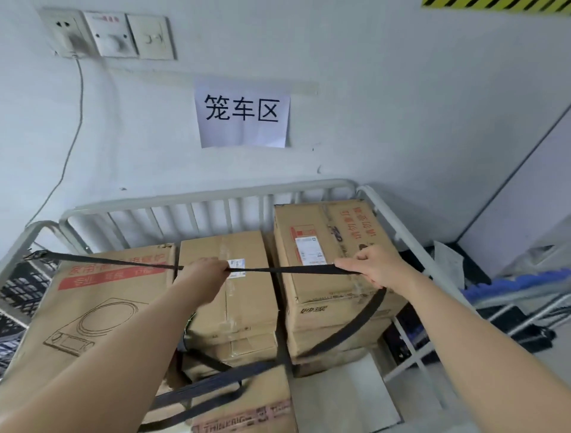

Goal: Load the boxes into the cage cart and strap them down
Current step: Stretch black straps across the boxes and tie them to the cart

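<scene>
Head view: black strap [296, 271] is held taut across the box tops by both hands. Left hand [205, 272] is closed round it above the middle box [244, 306], fingers curled, back of hand to camera. Right hand [375, 267] is curled round it at the front edge of the tall right box [321, 222], thumb on top of the webbing.

From the left hand the strap is run on to the left side rail of the cage cart [200, 197]. A metal hook end [37, 255] is seen at that rail; whether it is latched cannot be told. Below the right hand the free length is looped down the front of the right box and carried back to the lower left, across a front box [262, 408] with red print.

All cartons are seated inside the cart's white tube rails. Left box [102, 303] is marked with a red band and a line drawing of a cooktop, and is crossed by the strap near its far edge. Middle and right boxes are each stacked on a lower carton. White labels are stuck on both.

Cart is parked against a white wall. A paper sign [242, 112] reading 笼车区 is taped above it. Wall sockets [108, 34] are mounted upper left, with a grey cable [78, 123] hung down from one. Hazard tape [494, 3] is visible top right.
</scene>
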The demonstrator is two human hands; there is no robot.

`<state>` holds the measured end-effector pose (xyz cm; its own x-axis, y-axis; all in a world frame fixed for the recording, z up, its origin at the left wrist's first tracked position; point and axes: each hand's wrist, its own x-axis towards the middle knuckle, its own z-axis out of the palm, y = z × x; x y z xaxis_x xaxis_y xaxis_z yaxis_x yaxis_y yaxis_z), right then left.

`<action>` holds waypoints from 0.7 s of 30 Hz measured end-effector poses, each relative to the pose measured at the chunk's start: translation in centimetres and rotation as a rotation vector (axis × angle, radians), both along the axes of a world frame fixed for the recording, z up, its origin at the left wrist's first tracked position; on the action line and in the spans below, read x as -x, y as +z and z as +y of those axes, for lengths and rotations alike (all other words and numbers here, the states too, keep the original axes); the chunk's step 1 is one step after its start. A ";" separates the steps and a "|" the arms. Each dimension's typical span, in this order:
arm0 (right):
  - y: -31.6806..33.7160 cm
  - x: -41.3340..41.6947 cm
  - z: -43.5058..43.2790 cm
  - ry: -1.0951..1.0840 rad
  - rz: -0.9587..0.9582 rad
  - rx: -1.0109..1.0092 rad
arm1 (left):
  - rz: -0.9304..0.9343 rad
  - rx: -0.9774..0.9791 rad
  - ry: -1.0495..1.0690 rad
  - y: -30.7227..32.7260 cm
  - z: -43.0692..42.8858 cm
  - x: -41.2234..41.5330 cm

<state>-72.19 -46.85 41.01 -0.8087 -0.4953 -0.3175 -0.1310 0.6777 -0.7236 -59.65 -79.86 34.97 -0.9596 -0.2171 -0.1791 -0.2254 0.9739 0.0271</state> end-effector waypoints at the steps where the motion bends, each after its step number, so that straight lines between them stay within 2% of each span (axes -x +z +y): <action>1: 0.1 0.4 1.4 -0.029 0.007 -0.001 | 0.008 0.006 -0.006 0.1 0.4 0.3; 5: 0.3 1.1 6.0 -0.068 -0.017 0.006 | 0.037 0.046 -0.044 -0.1 3.3 2.0; 11: -2.4 0.6 12.0 -0.047 -0.059 0.018 | 0.034 -0.055 -0.145 -0.9 11.9 5.4; 17: -4.0 4.3 18.3 -0.072 -0.054 0.026 | -0.093 -0.376 -0.259 -0.2 22.1 11.2; 21: -5.4 8.1 22.2 -0.055 -0.051 -0.011 | -0.149 -0.551 -0.219 -0.1 28.6 15.4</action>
